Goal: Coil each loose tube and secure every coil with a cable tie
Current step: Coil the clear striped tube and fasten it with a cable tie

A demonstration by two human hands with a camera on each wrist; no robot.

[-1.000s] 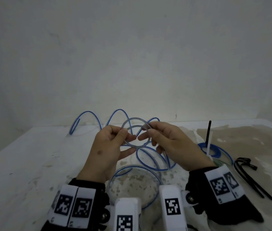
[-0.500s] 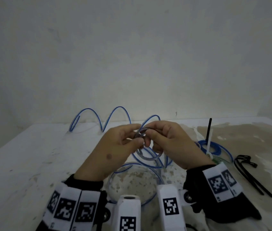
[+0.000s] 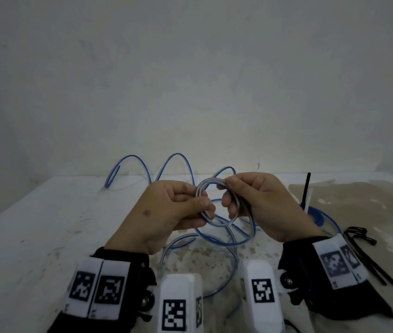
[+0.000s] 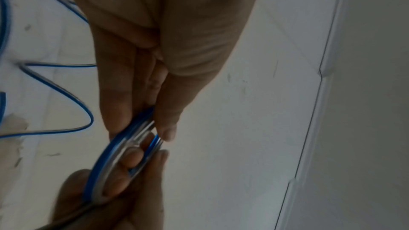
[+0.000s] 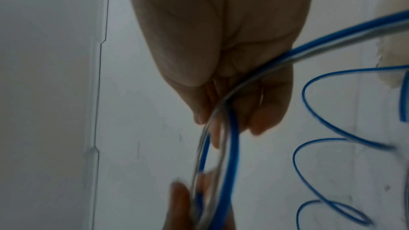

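Observation:
A small coil (image 3: 222, 223) of clear and blue tube hangs in the air above the table, between both hands. My left hand (image 3: 205, 200) pinches its left side between thumb and fingers. My right hand (image 3: 226, 195) grips the right side, fingers curled through the ring. In the left wrist view the coil (image 4: 124, 155) sits edge-on under my thumb. The right wrist view shows the coil (image 5: 230, 146) running down from my curled fingers. The rest of the loose tube (image 3: 174, 162) trails in wide loops over the table behind and below the hands.
A tied blue coil (image 3: 315, 215) lies right of my right hand, with a black cable tie (image 3: 307, 186) sticking up from it. Several black cable ties (image 3: 363, 251) lie at the far right. The white table (image 3: 46, 224) meets a bare wall behind.
The hands came close together half a second ago, with the ring squeezed between them. Now they have drawn slightly apart and the coil shows as a round ring again.

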